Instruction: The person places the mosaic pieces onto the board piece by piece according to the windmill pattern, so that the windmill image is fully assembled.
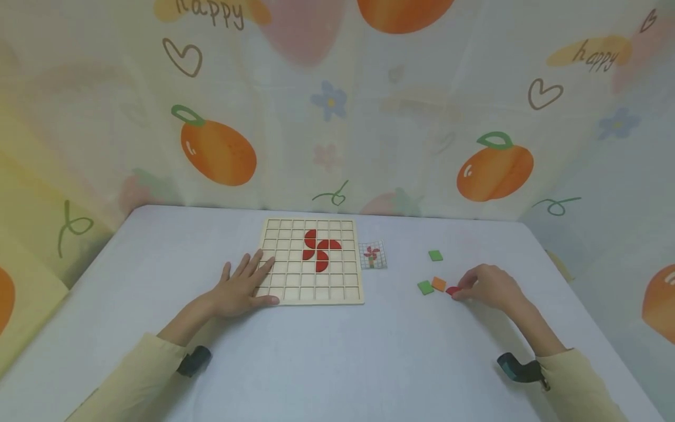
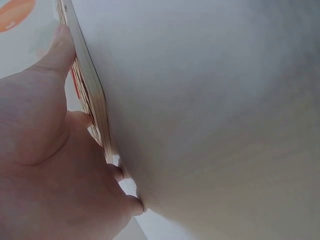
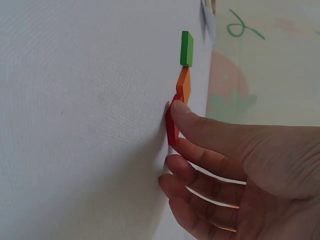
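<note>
A wooden grid board (image 1: 279,275) lies on the table with several red quarter-round tiles (image 1: 321,261) set in a pinwheel in its squares. My left hand (image 1: 237,292) rests with spread fingers on the board's left edge, thumb at the near left corner. Off to the right, my right hand (image 1: 489,286) pinches a red tile (image 3: 171,125) between thumb and index finger, low at the tabletop. Beside that tile lie an orange square tile (image 1: 439,283) and a green square tile (image 1: 425,288). Farther back is another green tile (image 1: 435,255).
A small printed card (image 1: 373,255) showing a red pinwheel pattern lies against the board's right side. The white-covered table (image 1: 337,363) ends at a patterned curtain (image 1: 390,152) behind. Dark wrist devices sit on both forearms.
</note>
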`<state>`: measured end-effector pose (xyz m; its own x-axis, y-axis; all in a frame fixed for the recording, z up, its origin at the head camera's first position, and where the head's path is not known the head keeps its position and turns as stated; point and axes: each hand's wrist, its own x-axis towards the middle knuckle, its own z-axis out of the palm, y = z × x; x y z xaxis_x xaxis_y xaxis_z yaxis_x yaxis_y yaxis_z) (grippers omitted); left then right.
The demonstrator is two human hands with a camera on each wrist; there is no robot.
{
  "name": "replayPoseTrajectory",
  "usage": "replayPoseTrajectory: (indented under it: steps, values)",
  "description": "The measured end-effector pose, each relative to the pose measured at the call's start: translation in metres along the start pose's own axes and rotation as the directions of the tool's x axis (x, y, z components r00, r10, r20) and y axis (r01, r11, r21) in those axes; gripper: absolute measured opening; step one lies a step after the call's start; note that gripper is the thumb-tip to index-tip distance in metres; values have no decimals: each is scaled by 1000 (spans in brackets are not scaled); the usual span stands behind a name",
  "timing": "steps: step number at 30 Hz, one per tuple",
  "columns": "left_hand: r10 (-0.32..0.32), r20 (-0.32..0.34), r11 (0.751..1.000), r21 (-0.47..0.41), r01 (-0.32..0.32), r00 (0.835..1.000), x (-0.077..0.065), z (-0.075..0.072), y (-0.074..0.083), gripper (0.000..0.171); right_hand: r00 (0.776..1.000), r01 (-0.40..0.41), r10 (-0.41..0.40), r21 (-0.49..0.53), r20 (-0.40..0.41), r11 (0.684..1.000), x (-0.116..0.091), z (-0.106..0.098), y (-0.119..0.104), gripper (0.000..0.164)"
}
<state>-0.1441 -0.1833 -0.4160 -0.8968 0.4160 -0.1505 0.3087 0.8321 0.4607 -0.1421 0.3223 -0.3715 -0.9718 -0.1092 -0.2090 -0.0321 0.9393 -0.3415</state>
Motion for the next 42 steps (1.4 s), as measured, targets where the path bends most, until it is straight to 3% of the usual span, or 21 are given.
replayPoseTrajectory:
  steps: [9,18,23,32,42]
  values:
    - [-21,11,1000,-7,21,1000,-6,-6,9,93,999,10,-3,128,-53,992,0,10,-2,23]
    - [-14,3,1000,-9,14,1000,-7,-6,12,92,981,166,-137,220,-141,961,4,12,5,13]
    - [-13,2,1000,-20,13,1000,-6,-5,10,94,972,225,-195,268,-134,937,7,9,1,16]
    - [8,0,1000,-25,-8,1000,-1,3,-1,98,956,287,-258,248,-141,925,17,3,-14,18]
    - [-4,11,999,-33,4,1000,-5,-6,11,93,942,330,-304,237,-141,914,33,-1,-49,19]
